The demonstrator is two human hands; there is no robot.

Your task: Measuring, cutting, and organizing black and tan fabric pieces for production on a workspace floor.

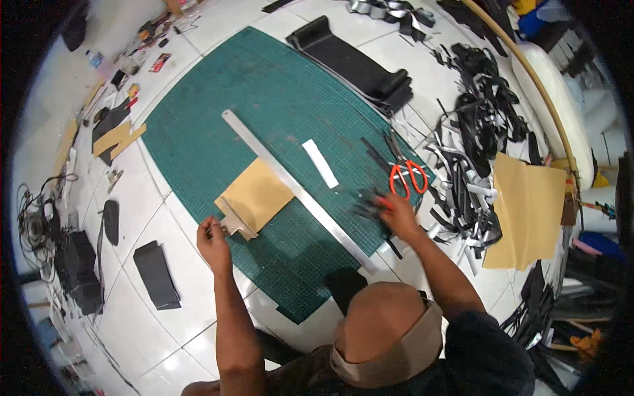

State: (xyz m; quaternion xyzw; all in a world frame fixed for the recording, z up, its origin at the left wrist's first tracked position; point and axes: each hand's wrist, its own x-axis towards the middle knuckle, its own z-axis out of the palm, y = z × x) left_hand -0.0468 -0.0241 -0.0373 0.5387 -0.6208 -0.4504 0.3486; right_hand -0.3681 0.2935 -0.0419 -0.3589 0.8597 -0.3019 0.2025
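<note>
My left hand (pixel 214 239) is closed on a silvery metal bulldog clip (pixel 236 222), at the left edge of a green cutting mat (pixel 198 86). The clip lies across the lower-left side of a tan card sheet (pixel 264 191). Along that sheet's right side a long steel ruler (pixel 284 173) runs diagonally over the mat. My right hand (pixel 400 215) is curled round something red and black, smeared by motion, above the mat's right part. Just beyond it lie scissors with orange-red handles (pixel 409 177). A narrow white strip (pixel 320 164) sits between the ruler and the right hand.
A rolled-ended black material sheet (pixel 350 59) lies at the mat's far right edge. Black and silver scraps (pixel 462 191) heap on the right, beside a large tan sheet (pixel 528 211). Folded black pieces (pixel 157 276) lie on the white tiles at left, with tangled cables (pixel 39 218) farther out.
</note>
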